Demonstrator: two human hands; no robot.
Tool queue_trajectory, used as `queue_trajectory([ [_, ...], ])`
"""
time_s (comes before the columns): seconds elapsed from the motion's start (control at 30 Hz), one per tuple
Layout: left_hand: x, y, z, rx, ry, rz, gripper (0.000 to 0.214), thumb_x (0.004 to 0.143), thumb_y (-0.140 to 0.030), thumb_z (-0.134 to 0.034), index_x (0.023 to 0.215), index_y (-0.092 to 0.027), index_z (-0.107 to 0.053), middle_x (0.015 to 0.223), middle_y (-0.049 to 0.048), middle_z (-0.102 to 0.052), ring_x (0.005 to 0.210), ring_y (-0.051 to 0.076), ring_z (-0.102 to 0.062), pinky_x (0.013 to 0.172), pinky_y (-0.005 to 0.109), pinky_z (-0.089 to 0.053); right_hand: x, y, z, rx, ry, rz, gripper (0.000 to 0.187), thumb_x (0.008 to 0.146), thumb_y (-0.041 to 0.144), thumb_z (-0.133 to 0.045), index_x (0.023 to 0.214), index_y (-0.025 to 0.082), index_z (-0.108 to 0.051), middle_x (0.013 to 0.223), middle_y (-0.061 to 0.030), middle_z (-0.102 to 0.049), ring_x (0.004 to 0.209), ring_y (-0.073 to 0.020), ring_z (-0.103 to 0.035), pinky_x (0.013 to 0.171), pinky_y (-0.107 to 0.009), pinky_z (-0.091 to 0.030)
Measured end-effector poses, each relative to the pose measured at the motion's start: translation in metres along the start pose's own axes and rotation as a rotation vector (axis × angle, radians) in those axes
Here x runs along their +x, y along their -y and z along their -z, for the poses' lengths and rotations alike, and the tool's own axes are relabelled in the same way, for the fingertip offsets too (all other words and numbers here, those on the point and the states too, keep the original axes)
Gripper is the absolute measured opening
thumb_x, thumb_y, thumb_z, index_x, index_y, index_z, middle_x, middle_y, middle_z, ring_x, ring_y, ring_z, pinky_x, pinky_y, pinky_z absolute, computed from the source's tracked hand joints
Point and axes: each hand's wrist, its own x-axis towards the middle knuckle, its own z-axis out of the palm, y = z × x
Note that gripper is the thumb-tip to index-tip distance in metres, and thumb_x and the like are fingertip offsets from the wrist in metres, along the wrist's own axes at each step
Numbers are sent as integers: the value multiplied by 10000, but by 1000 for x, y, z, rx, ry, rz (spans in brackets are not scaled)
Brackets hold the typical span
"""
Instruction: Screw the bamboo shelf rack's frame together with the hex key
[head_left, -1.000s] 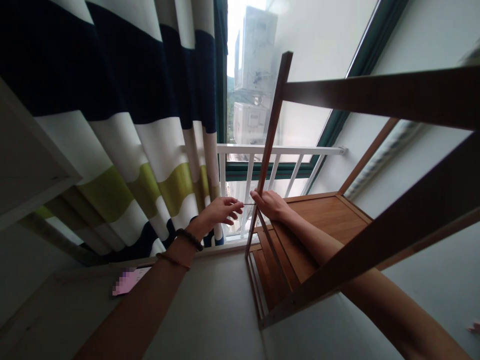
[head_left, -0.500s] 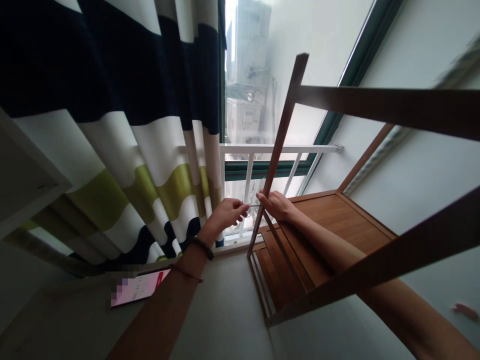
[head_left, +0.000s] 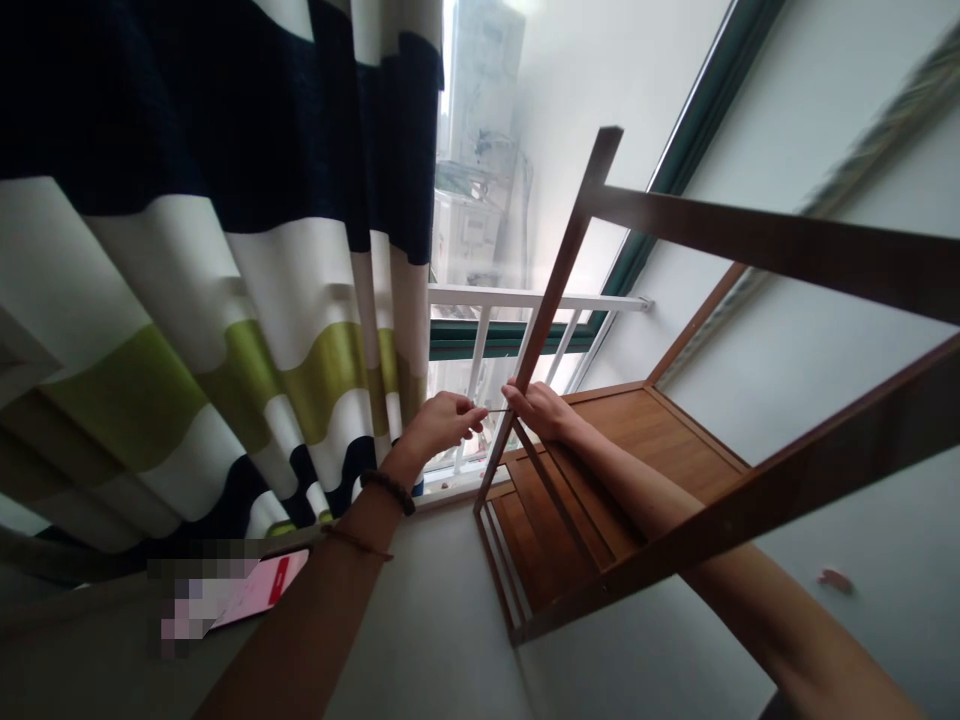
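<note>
My left hand is closed in a pinch on a thin metal rod that looks like a hex key. The rod runs level from my fingertips to the side of an upright post of a brown wooden shelf rack. My right hand grips that post from the other side, with fingers wrapped round it where the rod meets it. My right forearm reaches through the rack, over a shelf board. The rod's tip at the post is too small to make out.
A striped curtain hangs on the left. Behind the rack are a white railing and a window. A phone with a pink screen lies at lower left. A white wall stands on the right, with a small pink object near it.
The whole view has shifted, so the rack and both hands appear slightly further left. Both hands keep their hold on the rod and the post.
</note>
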Motion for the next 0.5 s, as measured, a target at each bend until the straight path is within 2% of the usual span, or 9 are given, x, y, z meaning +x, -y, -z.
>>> queue_trajectory([
  [0.23,-1,-7,-11,55,-60,-2,276,722,-369,-536,666,-112,-619,680,85,-663,564,144,-582,457,230,-410,-4,-7,3,-15,11,-21,461,884,474,-159,705,176,-461,580,5,-450,567,-128,-440,581,-240,-328],
  [0.5,5,-12,-21,64,-50,26,294,731,-393,-527,701,-113,-612,724,82,-663,577,139,-582,462,228,-428,-8,-18,5,-54,-5,-3,484,896,453,-144,736,171,-503,596,-21,-501,593,-142,-467,581,-243,-315],
])
